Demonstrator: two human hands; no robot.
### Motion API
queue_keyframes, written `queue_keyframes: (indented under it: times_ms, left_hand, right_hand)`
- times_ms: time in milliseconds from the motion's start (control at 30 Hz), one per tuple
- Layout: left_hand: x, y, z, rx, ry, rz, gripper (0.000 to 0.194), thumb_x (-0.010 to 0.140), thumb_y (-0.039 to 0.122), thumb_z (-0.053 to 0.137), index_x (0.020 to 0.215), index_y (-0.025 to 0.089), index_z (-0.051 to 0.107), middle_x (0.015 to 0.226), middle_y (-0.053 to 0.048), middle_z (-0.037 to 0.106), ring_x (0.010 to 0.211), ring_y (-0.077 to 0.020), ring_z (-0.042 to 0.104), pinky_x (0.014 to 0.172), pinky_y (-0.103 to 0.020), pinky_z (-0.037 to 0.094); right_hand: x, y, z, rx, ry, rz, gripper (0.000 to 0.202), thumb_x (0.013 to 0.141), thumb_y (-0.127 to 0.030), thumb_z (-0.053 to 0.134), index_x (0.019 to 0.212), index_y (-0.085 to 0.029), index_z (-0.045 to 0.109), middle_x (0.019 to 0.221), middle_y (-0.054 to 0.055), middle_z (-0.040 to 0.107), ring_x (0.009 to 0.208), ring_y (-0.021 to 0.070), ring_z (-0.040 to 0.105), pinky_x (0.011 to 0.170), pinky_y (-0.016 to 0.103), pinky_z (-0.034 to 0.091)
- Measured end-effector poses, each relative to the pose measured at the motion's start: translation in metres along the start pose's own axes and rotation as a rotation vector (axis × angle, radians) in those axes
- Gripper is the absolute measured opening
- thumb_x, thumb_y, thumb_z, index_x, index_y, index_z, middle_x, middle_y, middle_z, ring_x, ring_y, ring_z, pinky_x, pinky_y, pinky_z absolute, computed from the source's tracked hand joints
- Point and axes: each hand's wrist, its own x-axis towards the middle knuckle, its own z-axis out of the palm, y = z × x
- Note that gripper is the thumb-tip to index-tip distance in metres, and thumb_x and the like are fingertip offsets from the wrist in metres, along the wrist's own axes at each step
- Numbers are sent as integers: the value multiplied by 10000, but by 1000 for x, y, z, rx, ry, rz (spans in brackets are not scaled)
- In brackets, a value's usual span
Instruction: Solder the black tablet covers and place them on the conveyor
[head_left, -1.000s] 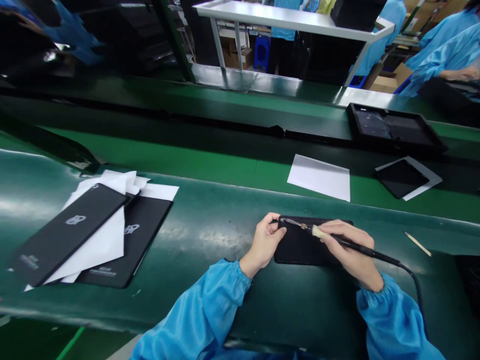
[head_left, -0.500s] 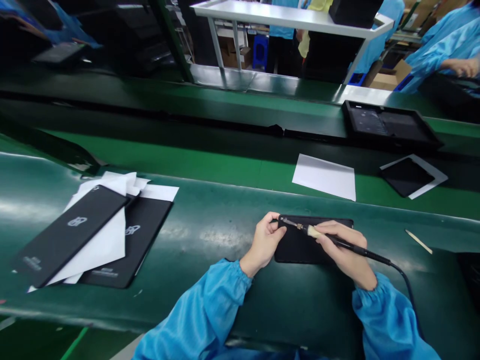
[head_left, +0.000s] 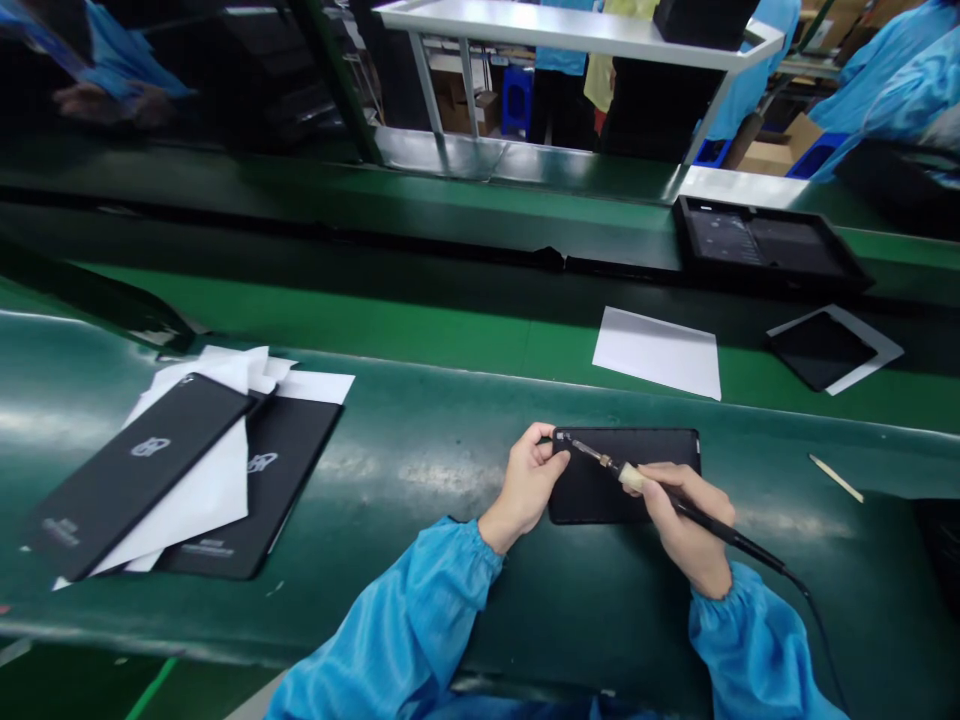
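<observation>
The black panel [head_left: 602, 490] lay flat on the green bench [head_left: 420, 430], directly in front of the person, its long sides running left to right. From my end of the head camera I saw a dark, matte rectangle with slightly rounded corners and a thin rim along its edges. A small whitish mark showed at its upper left corner, too small for me to make out, and a pale fleck sat on its right edge near the top. The right hand covered part of the lower right.

I had the left hand [head_left: 523, 485] in a narrow grip at that upper left corner, the thumb over the face and the fingers against the edge. The right hand [head_left: 686, 520] was closed like a pen grip around a soldering iron [head_left: 632, 478], which slanted across the panel. Its metal tip pointed at the whitish mark; I could not tell whether it touched. A black cable [head_left: 822, 622] trailed from its handle.

To the left I had two similar dark covers [head_left: 127, 480] with pale logos, overlapping with white papers [head_left: 214, 478] between them. A pale stick [head_left: 836, 477] lay to the right of the panel.
</observation>
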Motion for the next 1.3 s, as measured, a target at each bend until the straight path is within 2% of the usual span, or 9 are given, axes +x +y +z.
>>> queue_keyframes:
  times_ms: [433, 667, 767, 833, 933, 1000, 1100, 1200, 1300]
  left_hand:
    - [-1, 2, 1, 12, 1, 8, 368, 722, 270, 762, 959, 191, 491, 783, -24, 746, 624, -134, 681, 609, -242, 536]
    - [0, 0, -1, 17, 13, 2, 355, 722, 264, 759, 948, 198, 494, 763, -8, 734, 602, -130, 673, 591, -231, 520]
    - [2, 0, -2, 10, 22, 2, 368, 714, 277, 774, 949, 200, 500, 754, -2, 728, 616, -138, 681, 606, -236, 523]
    - [4, 1, -2, 5, 38, 6, 385, 702, 295, 791, 951, 198, 512, 747, 0, 724, 625, -140, 683, 628, -244, 531]
    - [6, 7, -2, 4, 74, 22, 431, 674, 327, 822, 969, 194, 539, 765, -3, 726, 648, -138, 684, 662, -250, 540]
    - [8, 12, -2, 20, 101, 22, 461, 672, 355, 831, 1006, 193, 558, 782, -5, 728, 650, -131, 678, 665, -247, 538]
    - [19, 20, -3, 45, 161, 21, 508, 660, 395, 843, 1046, 200, 576, 782, 3, 719, 617, -118, 653, 632, -240, 531]
    - [45, 27, 3, 47, 180, 73, 545, 590, 409, 881, 997, 195, 588, 837, -8, 715, 700, -137, 670, 691, -268, 555]
    - [86, 32, 25, 86, 143, 126, 520, 579, 421, 880, 935, 197, 575, 888, -17, 703, 806, -159, 683, 806, -316, 565]
  right_hand:
    - [-3, 0, 7, 31, -9, 11, 128, 901, -163, 642, 977, -234, 716, 890, 16, 728, 794, 188, 709, 721, 310, 576]
    - [-11, 5, 13, -12, 26, -21, 106, 893, -178, 663, 966, -224, 725, 909, 26, 740, 786, 188, 720, 755, 315, 598]
    - [-4, 5, 10, 41, 15, 1, 83, 908, -204, 651, 940, -212, 728, 848, 30, 739, 749, 190, 718, 703, 310, 595]
    - [9, 7, 4, 128, 123, 48, 92, 923, -236, 639, 916, -193, 720, 772, 29, 728, 684, 192, 712, 660, 317, 589]
    - [36, 16, -10, 307, 412, 94, 145, 914, -301, 647, 889, -164, 688, 704, 26, 711, 606, 205, 699, 626, 359, 594]
    - [53, 25, -24, 437, 552, 112, 180, 889, -332, 660, 866, -154, 665, 700, 31, 705, 580, 204, 689, 573, 352, 590]
    - [67, 45, -54, 577, 691, 171, 220, 848, -366, 673, 828, -150, 637, 692, 36, 691, 554, 179, 666, 502, 291, 558]
    - [65, 65, -85, 728, 799, 261, 286, 827, -428, 676, 834, -147, 622, 674, 28, 662, 560, 141, 631, 492, 237, 528]
    - [60, 78, -105, 868, 882, 328, 326, 821, -464, 671, 842, -143, 615, 679, 18, 636, 595, 112, 603, 499, 191, 499]
